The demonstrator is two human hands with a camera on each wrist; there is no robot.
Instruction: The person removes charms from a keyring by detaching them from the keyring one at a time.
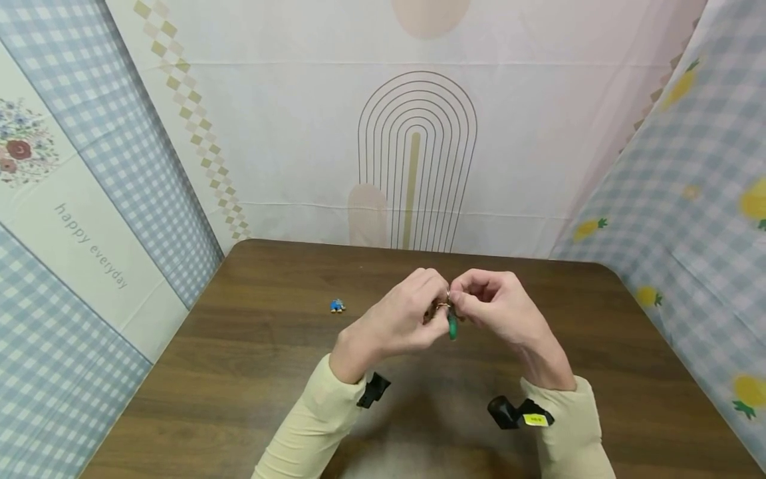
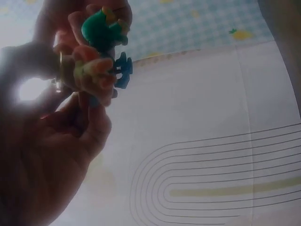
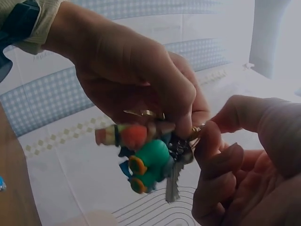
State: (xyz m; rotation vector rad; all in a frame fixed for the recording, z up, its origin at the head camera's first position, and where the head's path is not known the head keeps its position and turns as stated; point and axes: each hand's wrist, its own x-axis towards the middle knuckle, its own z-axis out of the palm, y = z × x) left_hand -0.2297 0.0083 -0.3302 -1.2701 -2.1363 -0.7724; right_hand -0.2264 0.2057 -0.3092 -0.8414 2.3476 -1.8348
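Observation:
Over the table, my left hand and right hand meet fingertip to fingertip at a bunch of keys and charms. The left thumb and fingers hold the key ring. Thumb and finger of the right hand pinch a golden metal part at the ring. From the bunch hang a green figure charm with orange feet, an orange and pale-green charm, a silver key and a blue charm. My fingers partly hide the ring.
A small blue figure charm lies on the brown wooden table, left of my hands. Behind the table hangs a pale patterned cloth; checked cloths hang at both sides.

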